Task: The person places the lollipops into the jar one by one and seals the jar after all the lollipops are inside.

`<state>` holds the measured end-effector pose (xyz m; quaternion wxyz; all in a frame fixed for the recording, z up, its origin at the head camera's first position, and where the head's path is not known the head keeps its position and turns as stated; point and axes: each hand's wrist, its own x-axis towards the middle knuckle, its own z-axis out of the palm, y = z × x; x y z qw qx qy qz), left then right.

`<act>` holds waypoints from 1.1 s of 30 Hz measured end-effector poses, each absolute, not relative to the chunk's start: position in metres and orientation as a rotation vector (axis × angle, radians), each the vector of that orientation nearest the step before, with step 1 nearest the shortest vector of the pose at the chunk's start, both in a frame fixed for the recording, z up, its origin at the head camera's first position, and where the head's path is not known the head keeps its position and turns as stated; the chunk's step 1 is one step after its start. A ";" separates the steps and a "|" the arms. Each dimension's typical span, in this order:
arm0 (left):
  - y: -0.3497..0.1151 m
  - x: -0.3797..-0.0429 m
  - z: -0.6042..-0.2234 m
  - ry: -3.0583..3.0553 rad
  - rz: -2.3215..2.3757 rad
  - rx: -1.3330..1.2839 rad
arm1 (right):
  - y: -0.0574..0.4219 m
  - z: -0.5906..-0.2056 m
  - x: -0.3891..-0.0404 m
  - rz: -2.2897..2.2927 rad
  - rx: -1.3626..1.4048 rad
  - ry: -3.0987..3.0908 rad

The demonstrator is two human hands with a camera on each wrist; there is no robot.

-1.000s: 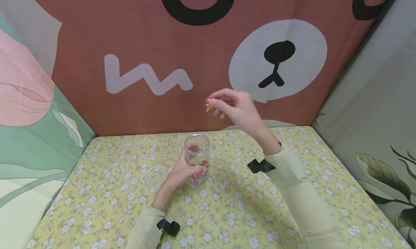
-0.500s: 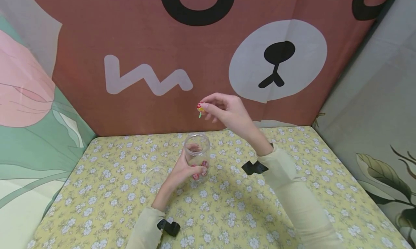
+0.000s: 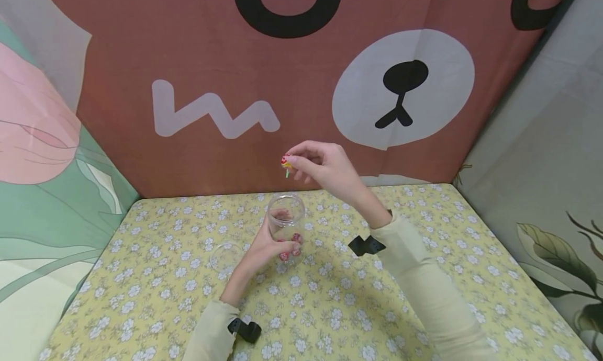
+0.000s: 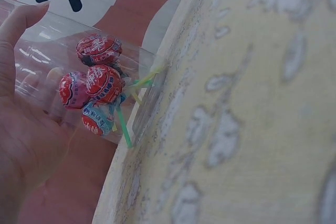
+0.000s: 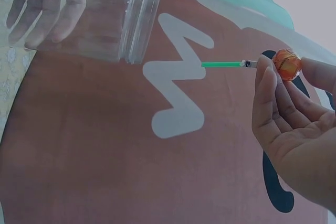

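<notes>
My left hand (image 3: 265,244) grips a clear plastic jar (image 3: 286,210) round its side; the jar stands upright on the table with its mouth uncovered. Several wrapped lollipops (image 4: 104,83) lie at the bottom of it, in red, pink and blue wrappers, with green and yellow sticks. Above the jar's mouth, my right hand (image 3: 328,168) pinches one more lollipop (image 5: 287,65) by its orange-and-red wrapped head between thumb and fingers. Its green stick points down toward the opening, with a gap between stick tip and jar rim.
A clear round lid (image 3: 226,256) lies on the table left of the jar, partly behind my left wrist. The yellow flowered tablecloth (image 3: 339,298) spreads all round. A brown bear-print cloth (image 3: 212,162) hangs just behind the table's back edge, and printed cloths flank both sides.
My right hand has moved left and down with its lollipop, from the right of the jar to above its mouth. The left hand and jar have stayed in place.
</notes>
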<state>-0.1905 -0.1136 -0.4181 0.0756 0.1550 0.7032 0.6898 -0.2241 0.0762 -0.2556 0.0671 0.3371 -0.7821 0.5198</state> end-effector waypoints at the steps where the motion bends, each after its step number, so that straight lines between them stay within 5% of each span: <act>1: -0.114 -0.191 -0.418 2.107 2.068 0.466 | 0.076 -0.256 -0.224 1.562 1.018 -2.362; 33: -0.114 -0.191 -0.419 2.059 2.080 0.519 | 0.080 -0.259 -0.223 1.484 1.022 -2.405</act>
